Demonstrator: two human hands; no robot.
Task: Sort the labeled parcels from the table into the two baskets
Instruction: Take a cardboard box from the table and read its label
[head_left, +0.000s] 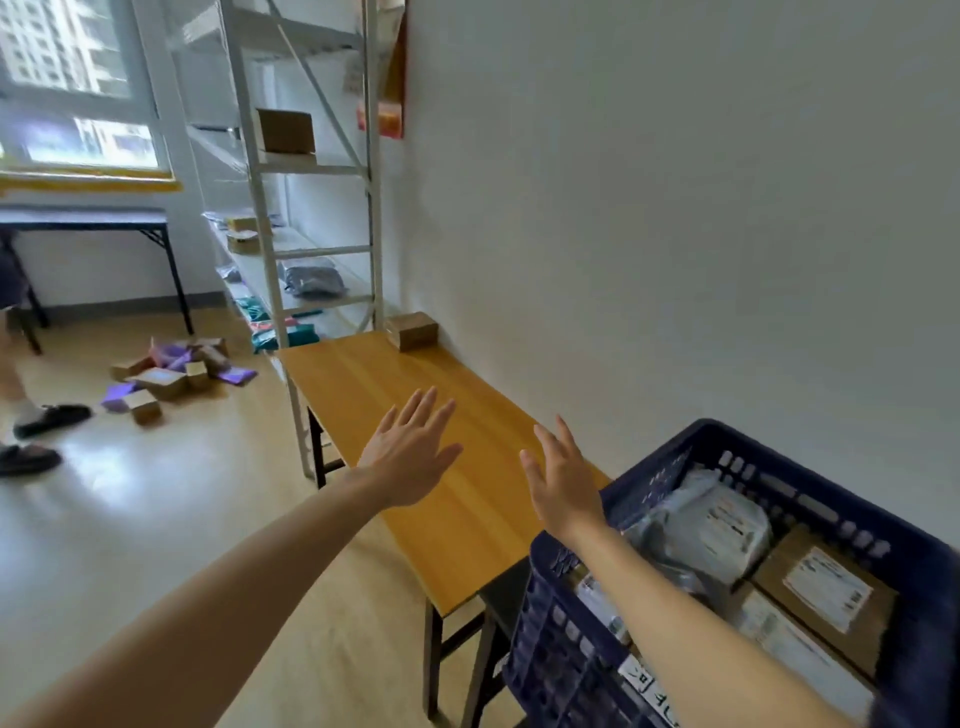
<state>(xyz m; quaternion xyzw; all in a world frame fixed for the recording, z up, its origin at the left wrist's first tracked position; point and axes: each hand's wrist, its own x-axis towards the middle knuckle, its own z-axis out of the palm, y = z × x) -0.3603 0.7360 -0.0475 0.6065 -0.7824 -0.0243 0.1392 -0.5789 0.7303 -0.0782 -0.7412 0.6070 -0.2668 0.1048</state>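
One cardboard parcel (413, 331) sits at the far end of the table (395, 384), right by the wall, well beyond both hands. It lies flat, long side roughly across the tabletop. Left hand (410, 457) and right hand (563, 483) hover over the wood, fingers spread, holding nothing. The blue basket (727, 441) at right is packed with labeled parcels.

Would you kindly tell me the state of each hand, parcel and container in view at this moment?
left hand: open, fingers spread, holding nothing, over the wooden table.
right hand: open, fingers straight, holding nothing.
cardboard box: closed, upright, at the table's far end.
blue basket: holds labelled parcels.
grey mailer: in the basket, label up.
brown carton: closed, in the basket, label up.
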